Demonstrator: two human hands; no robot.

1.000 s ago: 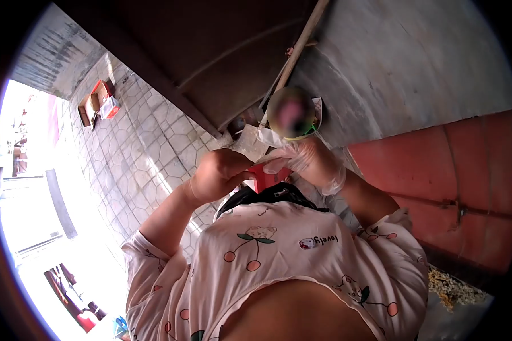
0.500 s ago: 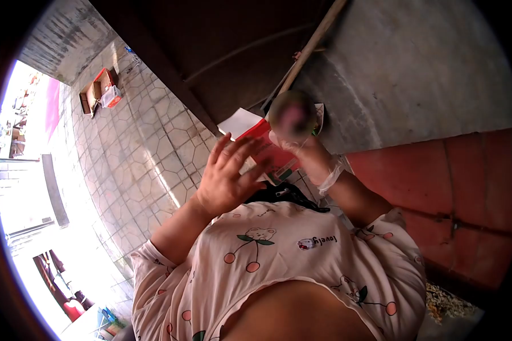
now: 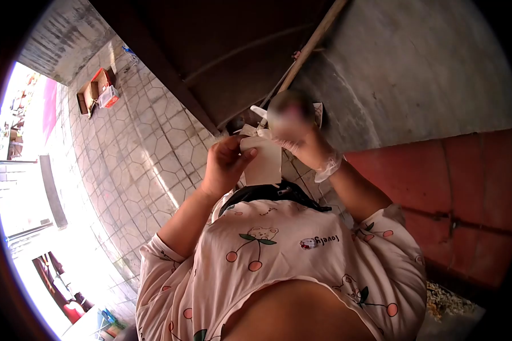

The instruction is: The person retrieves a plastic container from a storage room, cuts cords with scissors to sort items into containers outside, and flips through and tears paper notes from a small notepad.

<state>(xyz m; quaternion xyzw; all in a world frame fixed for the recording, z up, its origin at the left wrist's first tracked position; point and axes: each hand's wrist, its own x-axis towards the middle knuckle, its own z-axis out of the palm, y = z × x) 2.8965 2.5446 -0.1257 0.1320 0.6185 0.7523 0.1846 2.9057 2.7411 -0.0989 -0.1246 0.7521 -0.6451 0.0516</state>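
Note:
My left hand (image 3: 224, 166) is bare and pinches the upper left edge of a pale, flat sheet or card (image 3: 263, 162) in front of my waist. My right hand (image 3: 306, 149) wears a thin clear glove and is at the card's upper right. Its fingers are closed, partly hidden by a blurred round patch, so what they hold, if anything, cannot be made out. A white finger-like shape (image 3: 259, 111) sticks out left of the patch. Behind the card is my black waist bag (image 3: 276, 195).
An open red and brown box (image 3: 95, 90) lies on the tiled floor (image 3: 136, 133) at the upper left. A wooden pole (image 3: 313, 45) leans near the grey wall (image 3: 415, 74). A red panel (image 3: 438, 199) stands at the right, with dried plant matter (image 3: 450, 300) below.
The open left hand has closed on the pale card. The red folder or box under the hands has gone from view, and the white shape has appeared beside the blurred patch.

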